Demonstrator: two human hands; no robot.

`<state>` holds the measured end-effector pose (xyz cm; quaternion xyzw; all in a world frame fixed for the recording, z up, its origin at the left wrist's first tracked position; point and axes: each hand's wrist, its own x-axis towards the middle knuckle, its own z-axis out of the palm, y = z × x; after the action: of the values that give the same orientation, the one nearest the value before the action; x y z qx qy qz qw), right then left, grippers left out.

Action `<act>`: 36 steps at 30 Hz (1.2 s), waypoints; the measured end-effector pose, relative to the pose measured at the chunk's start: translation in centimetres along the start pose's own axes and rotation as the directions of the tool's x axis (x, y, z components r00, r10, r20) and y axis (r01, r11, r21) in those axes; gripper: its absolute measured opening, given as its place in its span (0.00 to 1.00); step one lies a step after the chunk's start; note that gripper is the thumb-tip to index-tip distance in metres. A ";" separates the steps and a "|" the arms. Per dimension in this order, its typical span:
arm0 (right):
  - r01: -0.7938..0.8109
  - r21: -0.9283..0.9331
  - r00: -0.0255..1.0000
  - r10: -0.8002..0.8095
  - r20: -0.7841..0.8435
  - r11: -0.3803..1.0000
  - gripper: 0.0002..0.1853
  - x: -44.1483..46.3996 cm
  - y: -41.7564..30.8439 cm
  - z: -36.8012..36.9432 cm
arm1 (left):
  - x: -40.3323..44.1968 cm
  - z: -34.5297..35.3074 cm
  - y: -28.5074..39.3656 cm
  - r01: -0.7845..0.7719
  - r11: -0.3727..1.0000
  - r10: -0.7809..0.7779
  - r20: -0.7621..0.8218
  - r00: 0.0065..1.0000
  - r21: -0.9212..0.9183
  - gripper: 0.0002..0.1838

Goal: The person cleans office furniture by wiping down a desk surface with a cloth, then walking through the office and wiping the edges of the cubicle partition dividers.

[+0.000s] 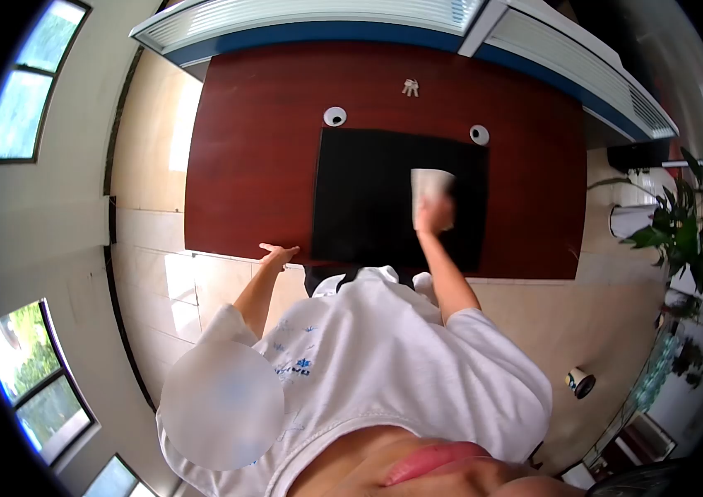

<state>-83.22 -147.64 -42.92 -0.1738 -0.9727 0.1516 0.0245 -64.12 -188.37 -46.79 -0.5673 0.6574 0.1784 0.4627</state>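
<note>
a dark red-brown wooden table [252, 157] stands on a pale beige tiled floor [143, 230], sunlit off its left edge, beyond which a grey-white wall [74, 195] holds dark-framed windows [14, 112]. a blue-and-white slatted partition [327, 33] lines the far edge; off the right edge stands a leafy green plant [684, 236], probably potted.

Smooth wooden desk [244, 157], matt mat [364, 199]; metal keys [410, 87]

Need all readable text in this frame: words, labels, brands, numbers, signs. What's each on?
No text can be read with certainty.
Blue print on the white shirt: some letter-like marks, too small and blurred to read.
Can-like container on the floor: any label too small to read.
White cloth in the right hand, black rectangle, keys: no text visible.
</note>
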 end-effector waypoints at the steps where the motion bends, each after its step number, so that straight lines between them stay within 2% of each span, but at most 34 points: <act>1: 0.294 0.041 0.955 -0.292 -0.051 0.955 0.27 -0.5 -2.9 1.8 | 0.2 0.2 -0.1 -0.004 1.000 0.004 -0.082 0.997 -0.002 0.78; 2: 0.452 0.132 0.888 -0.459 0.028 0.882 0.26 -1.9 -6.7 2.0 | 0.2 0.4 -0.1 -0.009 1.000 0.009 -0.164 0.986 -0.004 0.84; 3: 0.578 0.237 0.787 -0.610 0.093 0.781 0.25 -3.9 -10.8 1.8 | -3.3 -1.6 -1.6 -0.090 0.979 0.116 -0.142 0.983 0.182 0.78; 5: 0.739 0.311 0.562 -0.802 0.205 0.597 0.26 -7.6 -16.7 2.2 | 0.0 0.1 -4.4 -0.274 0.903 0.371 -0.279 0.886 0.331 0.80; 7: 0.871 0.353 0.320 -0.940 0.119 0.341 0.28 -10.4 -19.6 5.8 | 0.2 -1.0 -5.8 -0.452 0.855 0.492 -0.123 0.862 0.252 0.77; 8: 0.884 0.369 0.263 -0.958 0.114 0.287 0.29 -10.0 -20.6 6.2 | 2.6 0.3 -6.9 -0.560 0.805 0.589 -0.152 0.794 0.197 0.75; 10: 0.893 0.404 0.166 -0.979 0.116 0.200 0.30 -8.8 -21.3 6.7 | 3.5 0.3 -7.7 -0.628 0.777 0.628 -0.115 0.769 0.041 0.72; 11: 0.893 0.384 0.202 -0.971 0.126 0.236 0.30 -7.3 -21.0 6.9 | 2.2 -0.1 -7.4 -0.588 0.807 0.587 -0.034 0.809 -0.054 0.71; 12: 0.913 0.296 0.271 -0.960 0.067 0.279 0.29 -5.3 -20.4 6.7 | 0.8 -1.1 -6.8 -0.568 0.821 0.569 0.001 0.822 -0.062 0.71; 13: 0.879 0.227 0.400 -0.908 0.125 0.419 0.27 -3.0 -19.8 5.9 | 0.0 -1.7 -6.4 -0.547 0.834 0.550 0.036 0.834 -0.067 0.70; 14: 0.799 0.178 0.540 -0.815 0.209 0.574 0.24 -0.1 -19.1 3.3 | 0.8 -1.4 -6.6 -0.552 0.834 0.552 0.023 0.834 0.007 0.69; 15: 0.779 0.165 0.612 -0.791 0.008 0.605 0.22 2.9 -16.6 4.0 | 1.5 -0.9 -6.6 -0.540 0.841 0.539 0.042 0.841 0.036 0.69; 17: 0.652 0.090 0.757 -0.653 -0.025 0.753 0.19 8.6 -10.7 3.1 | 2.6 0.0 -6.5 -0.518 0.850 0.512 0.081 0.855 0.097 0.68; 19: 0.467 0.012 0.882 -0.467 0.058 0.884 0.21 12.9 -4.0 -0.9 | -0.7 -1.4 -5.5 -0.408 0.913 0.395 0.258 0.882 -0.001 0.68; 20: 0.368 -0.007 0.930 -0.367 0.032 0.930 0.21 14.3 0.2 -1.9 | -1.8 -1.9 -4.8 -0.396 0.909 0.347 0.290 0.892 0.131 0.68; 21: 0.269 -0.023 0.963 -0.269 0.005 0.963 0.21 15.6 4.3 -2.8 | -3.0 -2.2 -4.3 -0.370 0.920 0.327 0.269 0.906 0.129 0.69; 22: 0.134 -0.030 0.991 -0.135 -0.020 0.991 0.22 16.1 8.0 -3.9 | -4.1 -2.2 -3.9 -0.347 0.932 0.316 0.234 0.919 0.105 0.63; 23: 0.003 -0.032 0.999 -0.004 -0.039 0.999 0.23 15.7 11.7 -4.8 | -4.5 -2.0 -3.6 -0.317 0.945 0.297 0.202 0.933 0.076 0.57; 24: -0.083 -0.060 0.993 0.078 -0.093 0.995 0.24 15.1 15.6 -5.2 | -1.8 -1.8 -3.6 -0.497 0.791 0.370 0.368 0.853 0.357 0.49; 25: -0.173 -0.087 0.977 0.159 -0.142 0.981 0.25 13.5 19.1 -5.3 | -0.7 -1.3 -4.2 -0.486 0.809 0.374 0.347 0.860 0.331 0.50; 27: -0.341 -0.063 0.933 0.329 -0.146 0.938 0.26 9.8 23.4 -7.1 | 1.2 -0.1 -5.0 -0.408 0.902 0.370 0.234 0.899 0.142 0.50; 28: -0.379 -0.072 0.919 0.366 -0.147 0.923 0.26 8.2 25.5 -7.3 | 1.5 0.3 -5.1 -0.394 0.913 0.373 0.180 0.910 0.103 0.51; 29: -0.415 -0.082 0.904 0.402 -0.144 0.906 0.26 6.5 27.1 -7.2 | -2.1 -0.6 -5.2 -0.374 0.926 0.368 0.086 0.926 0.060 0.59; 30: -0.428 -0.114 0.900 0.412 -0.139 0.897 0.27 4.8 27.9 -7.5 | 0.7 0.5 -6.1 -0.444 0.891 0.440 0.053 0.896 0.100 0.70; 33: -0.516 -0.181 0.855 0.515 -0.057 0.837 0.28 5.1 27.5 -7.9 | -1.2 0.8 -7.0 -0.500 0.861 0.506 -0.054 0.861 0.089 0.70; 34: -0.555 -0.201 0.826 0.563 -0.021 0.807 0.29 5.7 26.9 -7.8 | -2.8 0.1 -7.0 -0.454 0.886 0.458 -0.029 0.888 0.089 0.69; 35: -0.670 -0.186 0.725 0.687 0.043 0.719 0.30 7.3 25.9 -7.7 | -3.7 -0.2 -7.0 -0.423 0.897 0.428 -0.017 0.903 0.131 0.68; 36: -0.771 -0.108 0.628 0.777 0.028 0.627 0.30 9.0 24.7 -7.4 | -4.3 -0.5 -6.8 -0.394 0.902 0.402 -0.006 0.916 0.177 0.68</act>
<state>-82.81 -120.36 -43.40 -0.5701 -0.8094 0.1120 -0.0855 -58.44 -188.28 -41.09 -0.3827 0.7821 0.1994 0.4496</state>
